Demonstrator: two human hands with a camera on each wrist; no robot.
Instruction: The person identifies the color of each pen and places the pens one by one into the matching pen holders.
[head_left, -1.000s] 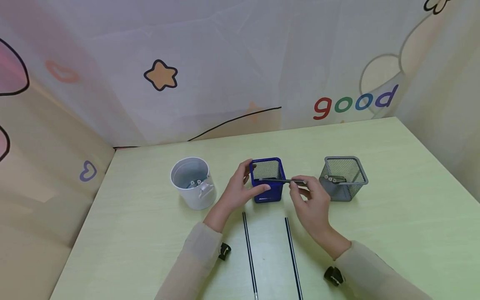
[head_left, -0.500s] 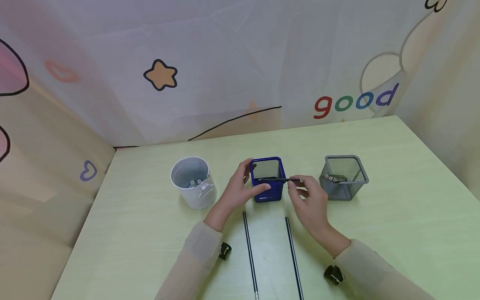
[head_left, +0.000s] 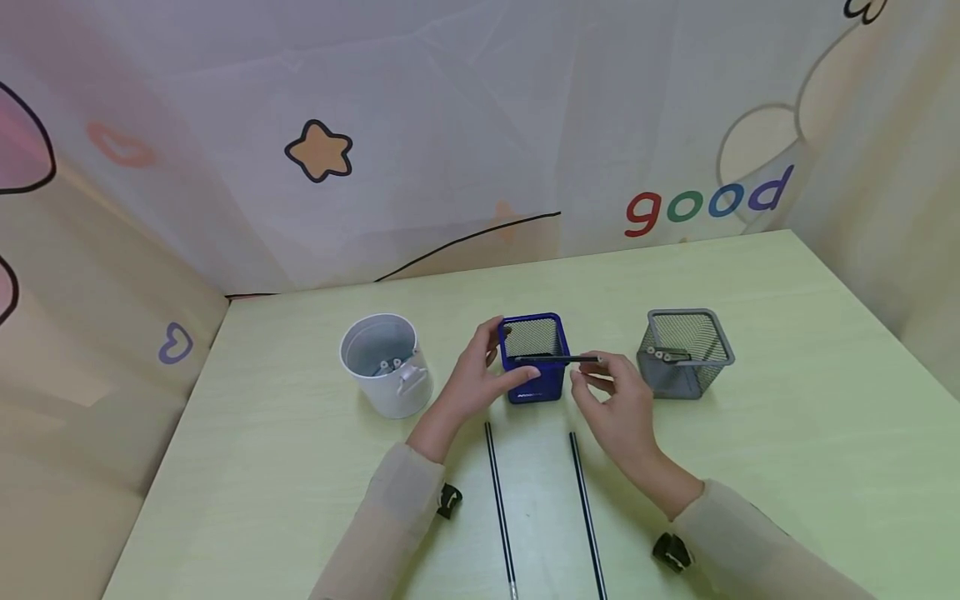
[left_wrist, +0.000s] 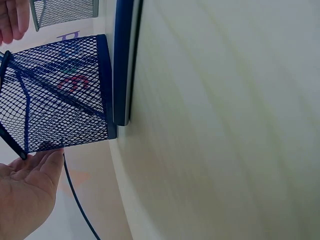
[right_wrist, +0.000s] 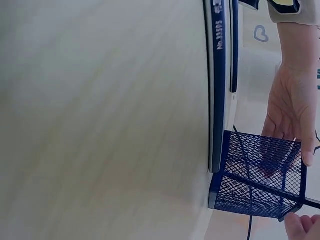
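Note:
A blue mesh pen holder (head_left: 534, 385) stands mid-table. My left hand (head_left: 476, 379) holds it at its left side, thumb across the front and fingers behind the left edge. A dark pencil (head_left: 555, 359) slants inside the holder, its upper end over the right rim; its shaft shows through the mesh in the left wrist view. Just right of that end is my right hand (head_left: 618, 404), thumb parted from the pencil and fingertips close by. On the table in front lie two dark striped pencils, the left pencil (head_left: 498, 500) and the right pencil (head_left: 587, 508).
To the left stands a white bucket (head_left: 397, 396) with pencils (head_left: 390, 365) in it. A grey mesh holder (head_left: 678, 383) at the right also has pencils (head_left: 660, 354) inside. A printed curtain (head_left: 450, 150) hangs behind the table's back edge.
My right thumb has come away from the pencil and moved slightly left and down. The pencil stays leaning in the blue holder. My left hand keeps its place.

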